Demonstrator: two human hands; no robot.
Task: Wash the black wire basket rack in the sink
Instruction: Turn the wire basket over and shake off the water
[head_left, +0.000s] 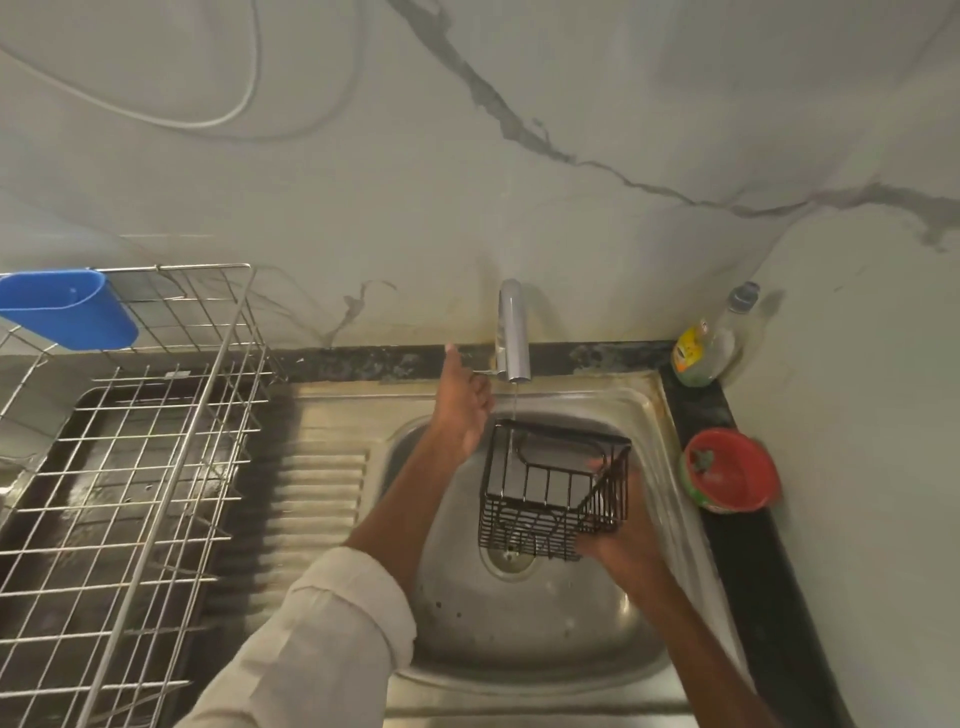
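The black wire basket rack (550, 493) hangs over the steel sink (524, 618), just above the drain. My right hand (618, 540) grips its lower right side from beneath. A thin stream of water falls from the chrome tap (513, 332) onto the rack's back edge. My left hand (462, 402) reaches up beside the tap, its fingers on the tap's lever at the left of the spout. Its thumb sticks up towards the wall.
A steel wire dish rack (130, 467) with a blue plastic holder (67, 306) stands on the drainboard at the left. A dish soap bottle (711, 343) stands in the back right corner. A red bowl (727, 470) rests on the black counter right of the sink.
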